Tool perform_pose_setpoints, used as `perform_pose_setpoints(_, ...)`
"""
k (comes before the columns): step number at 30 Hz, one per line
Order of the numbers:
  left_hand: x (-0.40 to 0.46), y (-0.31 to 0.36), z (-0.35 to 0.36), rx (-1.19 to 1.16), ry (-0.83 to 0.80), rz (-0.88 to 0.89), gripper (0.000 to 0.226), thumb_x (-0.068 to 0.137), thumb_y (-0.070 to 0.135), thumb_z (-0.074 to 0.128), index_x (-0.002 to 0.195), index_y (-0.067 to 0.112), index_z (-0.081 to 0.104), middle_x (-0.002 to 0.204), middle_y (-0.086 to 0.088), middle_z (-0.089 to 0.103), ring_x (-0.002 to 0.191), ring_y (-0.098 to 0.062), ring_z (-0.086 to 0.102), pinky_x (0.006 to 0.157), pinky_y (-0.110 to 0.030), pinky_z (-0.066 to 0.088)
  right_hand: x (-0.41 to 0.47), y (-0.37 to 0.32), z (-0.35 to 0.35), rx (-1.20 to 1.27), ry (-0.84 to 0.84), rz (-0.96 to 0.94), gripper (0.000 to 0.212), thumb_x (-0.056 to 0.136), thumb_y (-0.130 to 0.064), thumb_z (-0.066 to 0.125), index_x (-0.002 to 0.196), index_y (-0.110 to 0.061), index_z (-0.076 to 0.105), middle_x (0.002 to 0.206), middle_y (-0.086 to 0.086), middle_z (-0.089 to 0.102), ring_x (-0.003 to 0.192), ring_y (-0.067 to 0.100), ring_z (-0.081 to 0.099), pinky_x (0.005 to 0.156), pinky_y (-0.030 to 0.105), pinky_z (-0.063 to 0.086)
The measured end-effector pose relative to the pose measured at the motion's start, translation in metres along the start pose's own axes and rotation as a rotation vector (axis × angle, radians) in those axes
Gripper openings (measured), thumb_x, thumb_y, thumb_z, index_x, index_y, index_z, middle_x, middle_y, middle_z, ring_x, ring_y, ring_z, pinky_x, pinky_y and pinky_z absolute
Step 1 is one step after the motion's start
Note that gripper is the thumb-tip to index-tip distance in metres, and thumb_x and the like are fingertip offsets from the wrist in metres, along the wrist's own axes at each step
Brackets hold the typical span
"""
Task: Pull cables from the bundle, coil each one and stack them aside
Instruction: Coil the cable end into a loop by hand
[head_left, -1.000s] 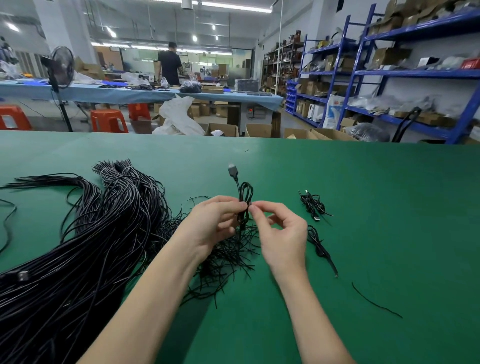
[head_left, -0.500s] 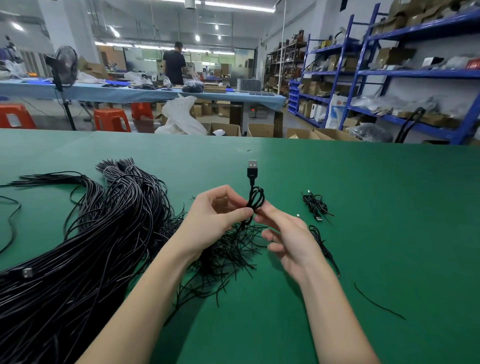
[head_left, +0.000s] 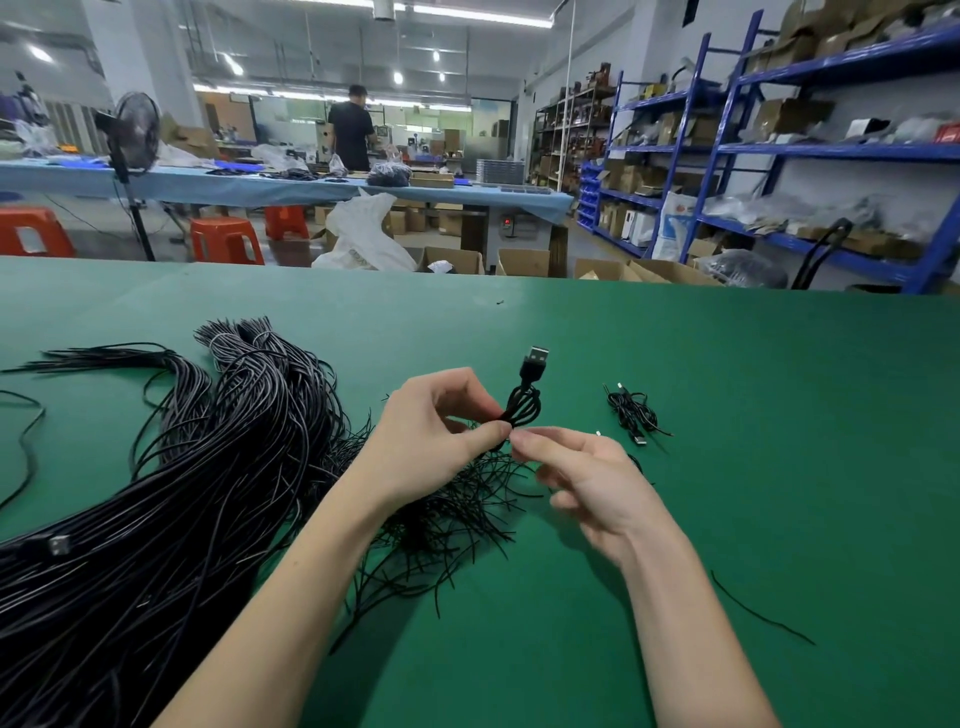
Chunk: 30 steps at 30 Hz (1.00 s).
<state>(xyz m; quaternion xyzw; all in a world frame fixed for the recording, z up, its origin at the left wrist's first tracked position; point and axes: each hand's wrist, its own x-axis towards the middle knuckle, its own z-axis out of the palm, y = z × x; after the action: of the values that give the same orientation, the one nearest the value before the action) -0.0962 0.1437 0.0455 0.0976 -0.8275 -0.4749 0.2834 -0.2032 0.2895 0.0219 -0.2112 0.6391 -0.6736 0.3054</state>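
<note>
- We hold a small coiled cable (head_left: 523, 410) above the green counter (head_left: 727, 467), center, w/ its USB plug (head_left: 535, 361) sticking up.
- Left hand (head_left: 436, 441): grip pinched on the coil's lower end, thumb & forefinger.
- Right hand (head_left: 592, 483): fingertips pinch the same spot from the right; other fingers loosely curled.
- Big black cable bundle (head_left: 171, 493) lies left on the counter.
- One finished coil (head_left: 631, 413) sits right of the hands, apart from them.
- Loose black tie strips (head_left: 441, 525) are scattered under the hands.
</note>
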Motion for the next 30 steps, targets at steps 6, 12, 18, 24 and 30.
perform_pose_setpoints(6,0.001,0.006,-0.002,0.034,0.016,-0.060,0.018,0.081,0.014,0.081,0.073,0.019,0.066,0.074,0.001,0.073,0.066,-0.014,0.065,0.071,-0.026,0.053,-0.002,-0.005,0.001,-0.422,0.134,-0.332,0.007,0.077,-0.029,0.084,0.074,-0.031,0.079,0.060,-0.010,0.066,0.052,0.010,0.047,0.054,0.023,0.039)
perform_pose_setpoints(12,0.006,0.007,-0.002,-0.193,0.081,-0.326,0.020,0.077,0.009,0.081,0.070,0.015,0.064,0.057,0.001,0.055,0.054,-0.014,0.046,0.061,-0.022,0.043,-0.001,0.007,0.012,-0.853,0.365,-0.905,0.008,0.081,-0.027,0.077,0.076,-0.027,0.071,0.079,-0.017,0.067,0.057,0.001,0.047,0.056,0.029,0.047)
perform_pose_setpoints(18,0.004,0.001,-0.008,-0.268,0.108,-0.318,0.022,0.076,0.010,0.084,0.068,0.019,0.066,0.065,0.003,0.062,0.055,-0.009,0.054,0.060,-0.016,0.047,0.001,0.010,0.021,-0.428,0.253,-0.455,0.008,0.085,-0.034,0.077,0.081,-0.028,0.076,0.084,-0.017,0.074,0.056,0.003,0.050,0.060,0.018,0.046)
perform_pose_setpoints(24,0.003,-0.001,-0.006,-0.237,0.091,-0.256,0.018,0.078,0.012,0.085,0.073,0.017,0.068,0.072,-0.003,0.064,0.068,-0.013,0.057,0.076,-0.029,0.046,-0.001,0.002,0.019,-0.062,0.110,-0.010,0.033,0.092,-0.046,0.069,0.074,-0.021,0.082,0.083,-0.001,0.079,0.049,0.002,0.048,0.040,0.013,0.033)
perform_pose_setpoints(30,0.001,-0.001,-0.005,-0.236,0.070,-0.215,0.015,0.079,0.012,0.084,0.076,0.014,0.070,0.078,-0.005,0.072,0.071,-0.011,0.063,0.077,-0.023,0.047,0.000,0.000,0.019,0.120,0.037,0.137,0.028,0.084,-0.038,0.078,0.085,-0.010,0.079,0.087,0.003,0.079,0.048,0.003,0.047,0.035,0.013,0.026)
